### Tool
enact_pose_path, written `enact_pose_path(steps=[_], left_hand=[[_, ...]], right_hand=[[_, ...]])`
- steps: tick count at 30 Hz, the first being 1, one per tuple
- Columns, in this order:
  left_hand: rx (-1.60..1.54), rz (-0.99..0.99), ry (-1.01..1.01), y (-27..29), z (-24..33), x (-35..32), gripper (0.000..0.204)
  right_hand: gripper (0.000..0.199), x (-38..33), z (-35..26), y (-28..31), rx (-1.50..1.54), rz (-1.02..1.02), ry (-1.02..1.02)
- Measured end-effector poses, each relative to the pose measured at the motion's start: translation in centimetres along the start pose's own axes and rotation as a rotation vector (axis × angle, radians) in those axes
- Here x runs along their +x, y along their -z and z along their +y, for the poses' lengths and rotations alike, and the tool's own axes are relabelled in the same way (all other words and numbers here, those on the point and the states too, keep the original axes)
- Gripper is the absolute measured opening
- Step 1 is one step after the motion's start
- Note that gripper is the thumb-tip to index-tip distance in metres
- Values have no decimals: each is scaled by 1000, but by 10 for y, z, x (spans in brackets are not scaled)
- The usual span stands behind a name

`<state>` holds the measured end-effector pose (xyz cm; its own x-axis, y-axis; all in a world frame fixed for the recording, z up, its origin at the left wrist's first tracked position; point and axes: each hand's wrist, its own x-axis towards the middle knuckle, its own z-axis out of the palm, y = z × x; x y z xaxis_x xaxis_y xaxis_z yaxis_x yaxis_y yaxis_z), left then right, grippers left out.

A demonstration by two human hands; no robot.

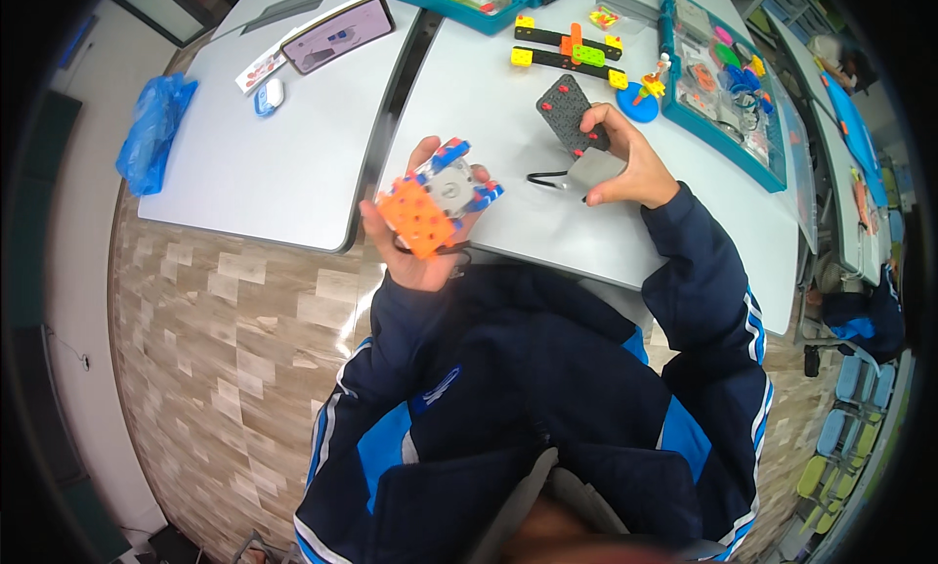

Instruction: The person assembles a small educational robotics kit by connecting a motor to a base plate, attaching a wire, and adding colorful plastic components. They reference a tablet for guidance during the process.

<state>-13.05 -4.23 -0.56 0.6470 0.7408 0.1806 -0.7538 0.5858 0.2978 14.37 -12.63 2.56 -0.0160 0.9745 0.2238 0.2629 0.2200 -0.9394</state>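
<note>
My left hand [422,263] is closed round a building-block assembly [422,212] with an orange perforated plate, a grey motor-like part and blue pieces. It is held up at the table's front edge, slightly blurred. My right hand [635,163] grips a light grey box-shaped part [592,170] between thumb and fingers; a short black cable [547,180] runs from its left side. Just behind it, a dark grey perforated plate [569,112] with red pegs is close to my fingers; whether they touch it I cannot tell.
A black-beamed block build [569,60] with yellow ends lies behind my right hand, near a blue disc [637,103]. A teal parts case [728,105] is open at the right. On the left table are a phone [337,36], a small white case [269,97] and a blue plastic bag [154,134].
</note>
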Motion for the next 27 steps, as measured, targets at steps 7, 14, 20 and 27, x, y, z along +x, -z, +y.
enact_pose_path(steps=[7,14,20,27], left_hand=[[519,-95,61,-16,-1,6,93],[421,141,215,-31,0,16,54],[671,57,262,-31,10,26,43],[890,-24,153,-25,-5,31,46]], right_hand=[[62,-3,-5,2,-140,88,-90],[52,1,-4,6,-57,164,-178],[50,2,0,12,62,167,-206],[49,4,11,6,110,220,-162]])
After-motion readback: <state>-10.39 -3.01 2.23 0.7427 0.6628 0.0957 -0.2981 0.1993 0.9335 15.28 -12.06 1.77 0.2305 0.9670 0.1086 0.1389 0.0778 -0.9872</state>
